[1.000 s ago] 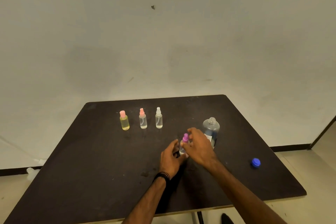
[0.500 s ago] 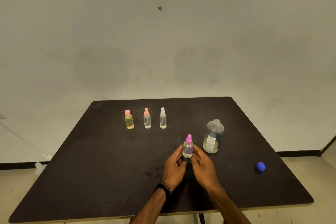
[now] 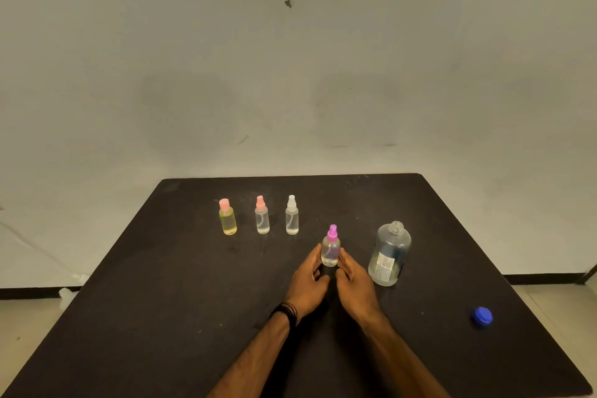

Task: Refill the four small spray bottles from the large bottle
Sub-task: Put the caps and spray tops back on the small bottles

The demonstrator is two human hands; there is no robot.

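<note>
- Head view shows a dark table with four small spray bottles and one large bottle, all standing upright.
- In a row at the far side stand the yellow bottle with pink cap, the clear bottle with salmon sprayer and the clear bottle with white sprayer, each with its top on.
- The purple-capped spray bottle stands nearer to the person, apart from the row, with its sprayer in place. Its long axis is vertical and the purple nozzle points up.
- The left hand lies at the left side of this bottle and the right hand at the right side. The fingers are loosely curved near its base and seem to touch it lightly. Whether they grip it or only rest beside it, one cannot tell surely.
- The large clear bottle stands just to the right of the right hand, uncapped, neck upward. It seems only partly full.
- Its blue cap lies well apart, near the right edge of the table.
- Judging from this, all four small bottles are closed and hold some liquid. Most probably the filling is finished, and what is left is to put the purple-capped one back into the row and to close the large bottle.
</note>
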